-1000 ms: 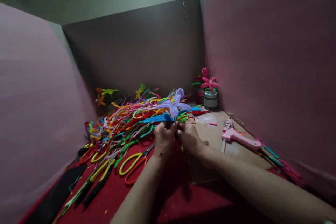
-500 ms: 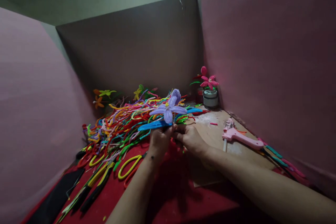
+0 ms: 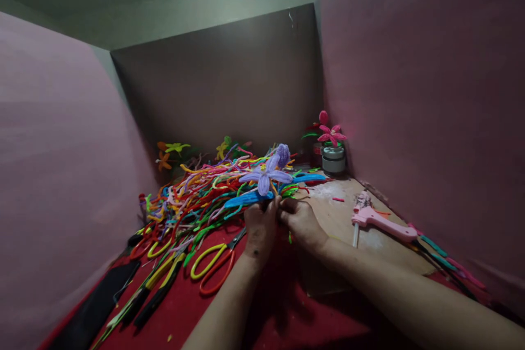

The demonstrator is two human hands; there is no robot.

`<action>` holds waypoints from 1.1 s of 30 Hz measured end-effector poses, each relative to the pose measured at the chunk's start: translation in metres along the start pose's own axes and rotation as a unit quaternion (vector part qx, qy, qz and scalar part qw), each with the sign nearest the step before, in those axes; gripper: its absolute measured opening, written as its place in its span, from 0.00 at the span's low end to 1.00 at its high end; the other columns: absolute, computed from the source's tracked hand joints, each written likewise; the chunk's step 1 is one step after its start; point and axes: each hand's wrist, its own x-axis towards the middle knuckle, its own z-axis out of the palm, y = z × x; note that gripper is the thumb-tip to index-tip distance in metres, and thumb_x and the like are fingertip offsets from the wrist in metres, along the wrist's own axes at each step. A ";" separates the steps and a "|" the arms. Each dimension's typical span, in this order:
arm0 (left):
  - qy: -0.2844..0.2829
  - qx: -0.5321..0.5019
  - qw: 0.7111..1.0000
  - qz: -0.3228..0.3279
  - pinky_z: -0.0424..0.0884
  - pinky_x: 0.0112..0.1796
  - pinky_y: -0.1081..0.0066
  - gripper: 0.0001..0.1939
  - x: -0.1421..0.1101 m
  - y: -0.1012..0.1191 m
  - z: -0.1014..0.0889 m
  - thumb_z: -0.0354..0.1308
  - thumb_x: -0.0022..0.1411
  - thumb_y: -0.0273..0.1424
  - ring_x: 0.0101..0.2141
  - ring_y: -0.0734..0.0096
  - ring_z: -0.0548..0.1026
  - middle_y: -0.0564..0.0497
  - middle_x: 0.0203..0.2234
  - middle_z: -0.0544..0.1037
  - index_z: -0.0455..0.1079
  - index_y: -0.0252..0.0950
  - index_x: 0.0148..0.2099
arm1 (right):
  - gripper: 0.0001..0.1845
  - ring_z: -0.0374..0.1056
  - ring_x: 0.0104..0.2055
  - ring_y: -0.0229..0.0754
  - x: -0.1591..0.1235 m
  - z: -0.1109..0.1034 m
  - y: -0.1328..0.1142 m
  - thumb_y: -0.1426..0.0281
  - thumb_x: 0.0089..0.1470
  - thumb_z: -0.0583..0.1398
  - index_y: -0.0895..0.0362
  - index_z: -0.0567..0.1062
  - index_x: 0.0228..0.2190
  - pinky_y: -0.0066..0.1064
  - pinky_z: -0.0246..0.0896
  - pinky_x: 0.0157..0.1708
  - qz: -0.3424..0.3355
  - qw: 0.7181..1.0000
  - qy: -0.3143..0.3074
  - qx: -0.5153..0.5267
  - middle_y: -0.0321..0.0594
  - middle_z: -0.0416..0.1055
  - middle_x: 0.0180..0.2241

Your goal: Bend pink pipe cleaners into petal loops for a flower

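A lilac pipe-cleaner flower (image 3: 267,176) with a bud (image 3: 283,154) stands up above my two hands at the middle of the view. My left hand (image 3: 259,228) and my right hand (image 3: 301,220) are both closed, pinching the flower's stem from either side, fingertips almost touching. A blue pipe-cleaner leaf (image 3: 246,199) sticks out to the left just above my left hand. A short green piece (image 3: 289,238) hangs below my fingers.
A heap of coloured pipe cleaners (image 3: 197,191) lies behind on the red cloth (image 3: 172,311). Yellow and orange scissors (image 3: 213,265), pliers (image 3: 153,284), a pink glue gun (image 3: 383,220) on a board, a potted pink flower (image 3: 331,145), pink partition walls all round.
The view has shifted slightly. The lilac flower has turned a little between my fingers and sits a bit lower; both hands stay pinched on its stem.
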 end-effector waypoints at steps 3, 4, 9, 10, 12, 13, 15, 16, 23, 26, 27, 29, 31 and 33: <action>-0.034 -0.057 0.997 -0.036 0.56 0.20 0.76 0.15 0.002 0.000 -0.001 0.61 0.44 0.37 0.16 0.80 0.56 0.57 0.12 0.62 0.64 0.32 0.17 | 0.07 0.54 0.18 0.32 0.000 -0.003 -0.004 0.68 0.40 0.57 0.58 0.65 0.18 0.25 0.51 0.19 -0.018 1.000 -0.002 -0.018 0.30 0.59 0.15; -0.047 -0.085 0.994 -0.044 0.56 0.20 0.76 0.14 0.002 0.001 -0.002 0.61 0.43 0.37 0.16 0.81 0.56 0.57 0.12 0.62 0.64 0.32 0.18 | 0.05 0.54 0.18 0.32 0.000 -0.004 -0.005 0.70 0.40 0.56 0.58 0.66 0.18 0.25 0.51 0.19 -0.027 0.999 -0.004 -0.032 0.30 0.60 0.16; -0.091 -0.144 0.985 -0.025 0.57 0.19 0.76 0.13 -0.005 0.010 -0.003 0.61 0.45 0.34 0.15 0.80 0.60 0.58 0.12 0.63 0.62 0.33 0.18 | 0.07 0.60 0.17 0.35 -0.001 -0.010 -0.011 0.73 0.44 0.53 0.57 0.70 0.20 0.26 0.55 0.19 -0.058 0.990 -0.007 -0.129 0.33 0.65 0.15; -0.088 -0.141 0.986 -0.025 0.57 0.18 0.76 0.14 -0.007 0.011 -0.003 0.60 0.45 0.33 0.15 0.80 0.59 0.58 0.11 0.62 0.61 0.33 0.16 | 0.08 0.60 0.17 0.35 -0.001 -0.011 -0.012 0.74 0.44 0.53 0.57 0.70 0.20 0.25 0.55 0.19 -0.061 0.988 -0.003 -0.139 0.33 0.65 0.15; -0.075 -0.131 0.988 -0.034 0.56 0.18 0.76 0.17 -0.010 0.012 -0.002 0.60 0.45 0.33 0.14 0.81 0.58 0.58 0.09 0.60 0.58 0.34 0.14 | 0.08 0.59 0.17 0.34 0.000 -0.012 -0.010 0.74 0.44 0.53 0.57 0.71 0.20 0.25 0.55 0.18 -0.073 0.988 -0.003 -0.137 0.33 0.64 0.15; -0.068 -0.129 0.988 -0.041 0.56 0.18 0.76 0.17 -0.010 0.010 -0.002 0.60 0.45 0.32 0.13 0.82 0.58 0.58 0.09 0.60 0.57 0.34 0.13 | 0.08 0.58 0.17 0.34 0.001 -0.012 -0.008 0.74 0.44 0.53 0.57 0.71 0.20 0.25 0.55 0.18 -0.080 0.988 -0.006 -0.128 0.33 0.64 0.15; -0.046 -0.136 0.988 -0.063 0.54 0.17 0.77 0.17 -0.008 0.005 -0.002 0.60 0.45 0.32 0.13 0.83 0.56 0.59 0.09 0.58 0.57 0.34 0.14 | 0.08 0.58 0.17 0.33 0.003 -0.012 -0.003 0.73 0.45 0.53 0.57 0.72 0.21 0.25 0.56 0.18 -0.096 0.990 -0.010 -0.105 0.33 0.64 0.16; -0.041 -0.138 0.986 -0.079 0.53 0.17 0.77 0.16 -0.006 0.001 -0.001 0.59 0.45 0.32 0.13 0.83 0.54 0.59 0.08 0.57 0.56 0.34 0.14 | 0.08 0.58 0.18 0.33 0.004 -0.013 0.000 0.73 0.45 0.53 0.56 0.72 0.22 0.25 0.56 0.18 -0.101 0.990 -0.011 -0.095 0.33 0.65 0.17; -0.245 -0.011 0.962 -0.116 0.47 0.13 0.78 0.10 -0.006 0.005 -0.016 0.57 0.44 0.26 0.10 0.82 0.54 0.58 0.07 0.59 0.62 0.34 0.15 | 0.08 0.58 0.18 0.34 0.005 -0.017 0.001 0.68 0.46 0.56 0.58 0.70 0.20 0.27 0.56 0.19 -0.057 0.991 0.023 -0.118 0.34 0.64 0.17; -0.458 0.058 0.885 -0.055 0.53 0.15 0.78 0.06 -0.023 0.034 -0.039 0.57 0.47 0.27 0.15 0.80 0.61 0.55 0.13 0.65 0.67 0.34 0.21 | 0.08 0.57 0.18 0.35 0.005 -0.018 -0.001 0.67 0.45 0.56 0.58 0.69 0.20 0.26 0.54 0.19 -0.043 0.987 0.051 -0.144 0.32 0.62 0.15; -0.507 0.061 0.859 -0.028 0.56 0.17 0.78 0.05 -0.029 0.047 -0.047 0.57 0.49 0.29 0.16 0.79 0.62 0.55 0.15 0.67 0.69 0.34 0.24 | 0.09 0.57 0.18 0.35 0.005 -0.018 -0.001 0.66 0.45 0.57 0.58 0.69 0.20 0.26 0.53 0.19 -0.046 0.985 0.056 -0.156 0.32 0.62 0.15; -0.451 0.079 0.886 0.071 0.58 0.19 0.78 0.06 -0.037 0.074 -0.061 0.59 0.50 0.31 0.18 0.79 0.62 0.55 0.15 0.67 0.69 0.34 0.24 | 0.10 0.58 0.18 0.35 0.005 -0.019 0.000 0.65 0.46 0.56 0.58 0.69 0.20 0.26 0.53 0.19 -0.059 0.981 0.057 -0.177 0.32 0.62 0.15; -0.273 0.097 0.942 0.166 0.61 0.23 0.77 0.07 -0.035 0.096 -0.066 0.53 0.55 0.31 0.22 0.78 0.65 0.54 0.20 0.69 0.68 0.35 0.27 | 0.11 0.58 0.19 0.35 0.005 -0.019 0.000 0.65 0.47 0.56 0.58 0.69 0.19 0.26 0.53 0.20 -0.074 0.976 0.054 -0.197 0.33 0.63 0.15; -0.115 0.153 0.947 0.257 0.64 0.28 0.75 0.04 -0.024 0.108 -0.062 0.54 0.54 0.30 0.25 0.76 0.67 0.53 0.24 0.70 0.67 0.35 0.30 | 0.10 0.59 0.20 0.36 0.004 -0.019 -0.003 0.67 0.48 0.55 0.58 0.69 0.20 0.26 0.52 0.21 -0.083 0.971 0.051 -0.221 0.33 0.64 0.16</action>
